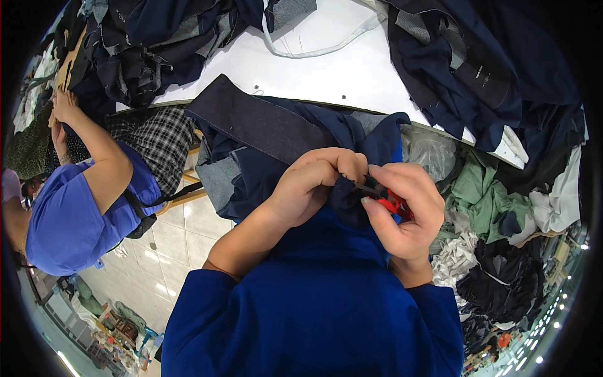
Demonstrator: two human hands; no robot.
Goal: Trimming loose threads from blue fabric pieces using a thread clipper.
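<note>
One navy garment (282, 135), draped from the white table (339, 72) edge down toward the hands; its end is bunched between both hands. One pair of red-handled snips (391, 202), in the right hand. Left hand (314, 182): curled into a loose fist, fingertips pinching a fold of the navy cloth just left of the snips, forearm rising from lower left. Right hand (405, 210): fingers wrapped round the snips' handle, thumb lying along its near side, dark blades pointing left at the pinched fold; wrist bent, forearm coming up from below. The two hands touch at the fingertips. Beyond the hands, on the table: two heaps of dark garments, one far left (157, 44), one far right (465, 63). Right of the right hand: one mixed heap of scraps (502, 220), green, white and black. Left of the left hand: one co-worker in a blue shirt (69, 213), arm raised.
</note>
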